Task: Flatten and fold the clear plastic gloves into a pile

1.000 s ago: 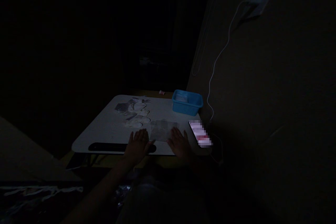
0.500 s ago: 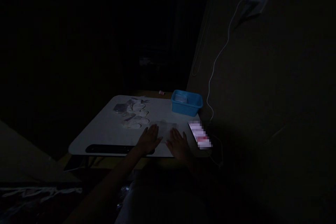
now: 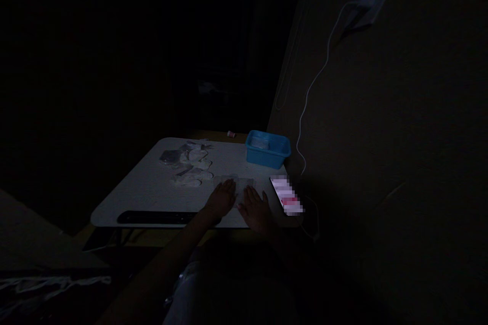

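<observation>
My left hand (image 3: pixel 221 199) lies flat, fingers stretched forward, on a thin clear plastic bag or sheet (image 3: pixel 247 182) on the white table (image 3: pixel 145 193). To its right, my right hand (image 3: pixel 256 209) rests palm down on the same plastic, fingers extended and thumb apart. Dim light hides the plastic's exact outline. Left of the hands is a loose group of pale, flat, rounded pieces (image 3: pixel 188 180) with clear plastic packets (image 3: pixel 171 157) among them; I cannot make out what the pieces are.
A blue basket (image 3: pixel 269 158) with clear packaging inside stands at the table's back right. A lit phone (image 3: pixel 286 195) lies at the right edge. A white cable (image 3: pixel 306 101) hangs from a wall socket. Along the front edge runs a dark slot (image 3: pixel 156 217). A small pink-and-white object (image 3: pixel 231 134) sits behind the table.
My left hand has moved slightly right, closer to my right hand, over the plastic. The whole view has shifted a little; the pale pieces and the basket keep their places on the table.
</observation>
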Action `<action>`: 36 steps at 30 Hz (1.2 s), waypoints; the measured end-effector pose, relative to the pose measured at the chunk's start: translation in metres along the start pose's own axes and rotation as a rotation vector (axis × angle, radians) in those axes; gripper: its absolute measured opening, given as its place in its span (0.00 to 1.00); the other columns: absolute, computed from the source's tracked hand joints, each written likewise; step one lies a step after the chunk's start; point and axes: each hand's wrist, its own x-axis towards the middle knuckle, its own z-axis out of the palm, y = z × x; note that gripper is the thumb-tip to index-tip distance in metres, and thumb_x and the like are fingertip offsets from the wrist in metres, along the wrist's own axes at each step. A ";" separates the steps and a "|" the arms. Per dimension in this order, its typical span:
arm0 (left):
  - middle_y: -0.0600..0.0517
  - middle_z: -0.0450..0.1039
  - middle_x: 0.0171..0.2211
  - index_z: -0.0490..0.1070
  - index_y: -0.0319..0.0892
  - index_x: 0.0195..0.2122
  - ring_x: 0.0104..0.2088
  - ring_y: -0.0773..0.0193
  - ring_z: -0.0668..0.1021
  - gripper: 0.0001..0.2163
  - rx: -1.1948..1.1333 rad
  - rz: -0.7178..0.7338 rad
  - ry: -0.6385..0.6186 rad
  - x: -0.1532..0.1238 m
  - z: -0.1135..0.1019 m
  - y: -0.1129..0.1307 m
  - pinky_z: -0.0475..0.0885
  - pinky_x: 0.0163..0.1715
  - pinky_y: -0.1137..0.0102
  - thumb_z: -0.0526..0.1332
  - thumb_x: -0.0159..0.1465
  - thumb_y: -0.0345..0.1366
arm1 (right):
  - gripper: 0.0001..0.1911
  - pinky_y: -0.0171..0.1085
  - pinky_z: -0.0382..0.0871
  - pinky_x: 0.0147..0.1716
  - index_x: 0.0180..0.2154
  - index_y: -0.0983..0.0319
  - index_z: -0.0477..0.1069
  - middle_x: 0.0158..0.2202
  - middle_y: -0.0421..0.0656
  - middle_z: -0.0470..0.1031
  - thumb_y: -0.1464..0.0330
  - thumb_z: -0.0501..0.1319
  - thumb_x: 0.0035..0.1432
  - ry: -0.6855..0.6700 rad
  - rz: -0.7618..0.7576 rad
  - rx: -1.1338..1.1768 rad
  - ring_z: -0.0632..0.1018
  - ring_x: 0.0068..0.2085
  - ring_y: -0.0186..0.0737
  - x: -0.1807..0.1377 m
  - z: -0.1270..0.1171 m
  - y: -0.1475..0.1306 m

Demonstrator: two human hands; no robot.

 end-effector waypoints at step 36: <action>0.36 0.51 0.59 0.54 0.30 0.57 0.59 0.51 0.55 0.29 0.022 -0.135 0.087 -0.007 0.008 -0.006 0.50 0.55 0.56 0.40 0.63 0.47 | 0.25 0.48 0.42 0.58 0.58 0.66 0.51 0.60 0.49 0.53 0.63 0.40 0.62 0.056 -0.022 0.017 0.53 0.61 0.40 0.031 0.012 0.016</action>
